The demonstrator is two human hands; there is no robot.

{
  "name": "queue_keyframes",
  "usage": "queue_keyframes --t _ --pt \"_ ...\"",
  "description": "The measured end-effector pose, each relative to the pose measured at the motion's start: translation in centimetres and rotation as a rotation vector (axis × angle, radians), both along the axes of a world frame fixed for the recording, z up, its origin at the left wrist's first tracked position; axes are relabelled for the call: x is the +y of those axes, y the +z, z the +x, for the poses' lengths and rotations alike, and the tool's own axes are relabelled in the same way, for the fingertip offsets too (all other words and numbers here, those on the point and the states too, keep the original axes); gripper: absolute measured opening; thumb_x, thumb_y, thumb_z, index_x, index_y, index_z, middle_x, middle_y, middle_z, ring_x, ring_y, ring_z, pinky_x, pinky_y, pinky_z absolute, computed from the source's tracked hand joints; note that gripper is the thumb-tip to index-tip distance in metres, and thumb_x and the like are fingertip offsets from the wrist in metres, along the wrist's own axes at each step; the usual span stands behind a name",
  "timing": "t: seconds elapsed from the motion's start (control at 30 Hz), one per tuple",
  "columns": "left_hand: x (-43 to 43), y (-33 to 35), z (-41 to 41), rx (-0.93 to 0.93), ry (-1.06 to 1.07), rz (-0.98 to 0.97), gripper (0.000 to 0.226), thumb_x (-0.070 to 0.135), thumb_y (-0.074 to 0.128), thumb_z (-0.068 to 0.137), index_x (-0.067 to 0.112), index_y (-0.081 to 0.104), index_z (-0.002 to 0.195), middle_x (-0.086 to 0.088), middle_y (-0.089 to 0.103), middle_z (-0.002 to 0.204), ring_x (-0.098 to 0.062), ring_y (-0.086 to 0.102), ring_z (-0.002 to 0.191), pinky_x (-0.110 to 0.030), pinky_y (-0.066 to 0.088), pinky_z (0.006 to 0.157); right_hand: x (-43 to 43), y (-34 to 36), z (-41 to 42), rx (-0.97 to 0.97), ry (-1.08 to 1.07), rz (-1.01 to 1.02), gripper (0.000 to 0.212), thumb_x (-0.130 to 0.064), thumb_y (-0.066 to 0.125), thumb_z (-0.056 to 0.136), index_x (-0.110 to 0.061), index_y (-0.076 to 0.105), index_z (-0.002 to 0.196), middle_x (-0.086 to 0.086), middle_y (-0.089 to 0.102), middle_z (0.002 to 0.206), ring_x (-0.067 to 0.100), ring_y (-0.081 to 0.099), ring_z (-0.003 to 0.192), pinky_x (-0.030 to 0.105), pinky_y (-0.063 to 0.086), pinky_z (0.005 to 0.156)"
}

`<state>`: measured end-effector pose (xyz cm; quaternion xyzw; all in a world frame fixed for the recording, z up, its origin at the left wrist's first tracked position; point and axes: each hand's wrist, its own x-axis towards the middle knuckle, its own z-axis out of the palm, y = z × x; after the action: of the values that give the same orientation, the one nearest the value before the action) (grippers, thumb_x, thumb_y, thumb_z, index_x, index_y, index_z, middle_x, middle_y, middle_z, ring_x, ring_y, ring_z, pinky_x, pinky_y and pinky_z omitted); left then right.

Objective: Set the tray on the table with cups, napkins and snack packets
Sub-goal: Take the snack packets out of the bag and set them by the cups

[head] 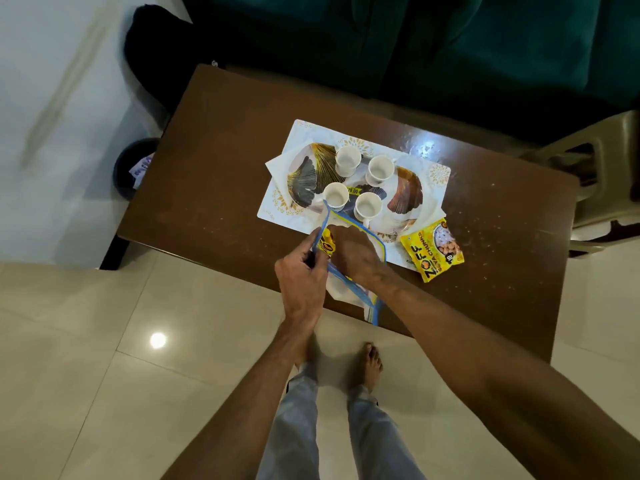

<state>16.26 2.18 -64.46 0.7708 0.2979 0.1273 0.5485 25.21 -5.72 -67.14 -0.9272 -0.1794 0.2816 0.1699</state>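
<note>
A leaf-patterned oval tray [407, 194] rests on a white mat [438, 174] on the brown table [214, 174]. Several white cups [347, 160] stand upright on the tray. A white napkin [278, 164] pokes out at the tray's left. One yellow snack packet [431, 251] lies by the tray's right front. My left hand [301, 275] grips the rim of a clear blue-edged zip bag [360, 292]. My right hand [353, 251] reaches into the bag and closes on a second yellow packet [326, 242].
A dark green sofa [485, 46] stands behind the table. A beige plastic chair [609, 174] is at the right. A dark bin [133, 168] sits on the floor to the left. My bare feet [370, 365] are on cream tiles at the table's near edge.
</note>
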Motion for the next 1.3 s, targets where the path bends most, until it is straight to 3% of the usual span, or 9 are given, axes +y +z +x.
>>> queue_keyframes --t 0.13,0.23,0.4,0.7,0.87,0.97,1.03,1.17,1.3 --pt "-0.2 0.8 0.6 -0.006 -0.020 0.097 0.041 -0.001 0.058 0.091 0.016 0.070 0.126 0.013 0.042 0.058 -0.006 0.035 0.052 -0.017 0.034 0.051 -0.9 4.5 -0.2 -0.101 0.016 0.058 0.024 -0.006 0.061 0.084 -0.009 0.057 0.108 0.018 0.067 0.104 0.041 0.061 0.099 0.039 0.045 0.073" --pt "-0.3 0.9 0.9 0.029 -0.017 0.130 0.043 0.000 0.056 0.090 0.015 0.069 0.128 0.004 0.040 0.058 -0.008 0.030 0.052 -0.019 0.030 0.050 -2.2 7.3 -0.8 -0.140 -0.025 0.150 0.020 -0.013 0.066 0.085 -0.012 0.057 0.103 0.017 0.066 0.099 0.044 0.060 0.093 0.033 0.035 0.066" --pt "-0.6 1.1 1.0 0.039 -0.041 0.140 0.042 -0.001 0.055 0.092 0.014 0.067 0.129 0.001 0.055 0.058 -0.005 0.037 0.050 -0.027 0.041 0.047 -4.8 12.5 -1.4 -0.147 -0.068 0.227 0.042 -0.007 0.061 0.082 -0.012 0.057 0.123 0.021 0.065 0.097 0.047 0.057 0.086 0.041 0.045 0.070" --pt "-1.3 1.4 1.2 0.054 -0.030 0.153 0.032 0.000 0.058 0.093 0.007 0.071 0.122 0.017 0.048 0.054 -0.004 0.046 0.046 -0.008 0.035 0.050 -12.7 17.4 0.5 -0.187 -0.542 0.498 0.035 -0.006 0.077 0.076 -0.025 0.072 0.105 -0.016 0.073 0.092 0.002 0.068 0.084 0.026 0.055 0.078" --pt "-2.2 1.2 1.3 0.038 -0.031 0.090 0.035 0.005 0.057 0.094 0.011 0.070 0.126 -0.007 0.064 0.061 -0.021 0.054 0.051 -0.033 0.049 0.050 -16.5 9.8 2.3 -0.314 -0.601 0.223 0.031 -0.002 0.064 0.078 -0.019 0.067 0.104 0.001 0.074 0.089 0.027 0.069 0.081 0.040 0.057 0.076" --pt "-2.8 1.3 1.5 0.020 -0.030 0.087 0.036 0.005 0.059 0.095 0.013 0.068 0.129 0.002 0.062 0.060 -0.010 0.049 0.052 -0.031 0.050 0.049 -17.4 4.5 1.9 -0.318 -0.538 -0.028 0.035 0.000 0.059 0.079 -0.012 0.062 0.112 0.016 0.072 0.094 0.041 0.066 0.086 0.042 0.053 0.072" --pt "-3.1 1.2 1.5 0.022 -0.036 0.085 0.034 0.006 0.059 0.095 0.011 0.069 0.128 0.005 0.060 0.058 -0.014 0.052 0.050 -0.027 0.050 0.048 -17.6 1.4 1.1 -0.320 -0.461 -0.131 0.051 0.001 0.062 0.080 -0.016 0.055 0.128 0.017 0.070 0.107 0.042 0.066 0.093 0.047 0.054 0.075" --pt "-3.4 0.7 1.5 0.019 -0.034 0.060 0.036 0.007 0.059 0.095 0.014 0.068 0.129 -0.013 0.062 0.061 -0.035 0.057 0.055 -0.043 0.053 0.051 -17.1 -3.6 0.1 -0.229 -0.415 -0.247 0.072 0.002 0.067 0.082 -0.019 0.040 0.145 0.017 0.046 0.144 0.044 0.052 0.122 0.052 0.054 0.084" --pt "-3.6 0.6 1.6 0.028 -0.028 0.030 0.036 0.005 0.060 0.096 0.011 0.065 0.131 -0.010 0.065 0.062 -0.021 0.054 0.048 -0.031 0.056 0.049 -16.6 -7.3 -1.0 -0.034 -0.283 -0.285 0.076 -0.003 0.068 0.084 -0.019 0.032 0.150 0.018 0.021 0.159 0.045 0.026 0.142 0.054 0.050 0.094"
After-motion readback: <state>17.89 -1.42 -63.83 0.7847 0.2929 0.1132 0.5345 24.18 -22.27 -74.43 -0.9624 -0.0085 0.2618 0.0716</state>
